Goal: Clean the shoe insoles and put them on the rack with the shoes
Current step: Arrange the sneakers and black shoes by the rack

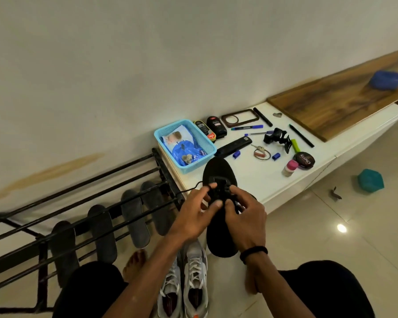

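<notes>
black shoe | toe toward wall, long axis away | both hands' fingers pinch its laces

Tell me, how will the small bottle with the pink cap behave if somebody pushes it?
The small bottle stands upright near the white counter's front edge and looks narrow, so it probably tips easily. Its round body would likely roll. It seems light.
</notes>
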Motion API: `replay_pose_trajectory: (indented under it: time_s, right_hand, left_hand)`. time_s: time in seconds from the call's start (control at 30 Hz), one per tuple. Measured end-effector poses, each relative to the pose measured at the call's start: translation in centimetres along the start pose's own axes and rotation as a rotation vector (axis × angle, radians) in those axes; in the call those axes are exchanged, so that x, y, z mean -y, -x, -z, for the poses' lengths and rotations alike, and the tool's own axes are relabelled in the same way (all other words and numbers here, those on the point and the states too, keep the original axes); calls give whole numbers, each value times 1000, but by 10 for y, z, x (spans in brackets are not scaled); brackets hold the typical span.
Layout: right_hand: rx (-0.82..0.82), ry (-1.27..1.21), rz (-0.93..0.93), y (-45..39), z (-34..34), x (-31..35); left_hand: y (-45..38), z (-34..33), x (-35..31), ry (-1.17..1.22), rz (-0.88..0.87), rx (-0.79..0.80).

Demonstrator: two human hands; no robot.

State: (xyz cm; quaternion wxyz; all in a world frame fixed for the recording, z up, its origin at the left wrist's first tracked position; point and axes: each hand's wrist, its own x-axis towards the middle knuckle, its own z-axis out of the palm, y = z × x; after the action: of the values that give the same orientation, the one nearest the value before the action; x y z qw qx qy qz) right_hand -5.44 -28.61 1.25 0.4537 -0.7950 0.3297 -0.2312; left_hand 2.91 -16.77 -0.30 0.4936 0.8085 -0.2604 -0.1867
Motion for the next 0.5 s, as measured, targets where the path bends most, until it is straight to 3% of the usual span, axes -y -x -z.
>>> replay_pose_trajectory:
  time_s: [0.17, 0.33, 0.43, 0.5]
  right_hand:
    - [-125, -185, -167, -13, 3, -6]
    - [-255, -844, -555, -14, 7, -16]
    - [-318, -953, -632, -14, 5, -10]
    - [-339, -931, -615, -17, 9, -5]
  left_hand:
    - [-1, -23, -7, 99, -8, -328]
    - [-4, -37, -8, 863, 451, -605]
    - [-9, -40, -18, 1064, 611, -665]
    - [-9, -32, -24, 1081, 611, -656]
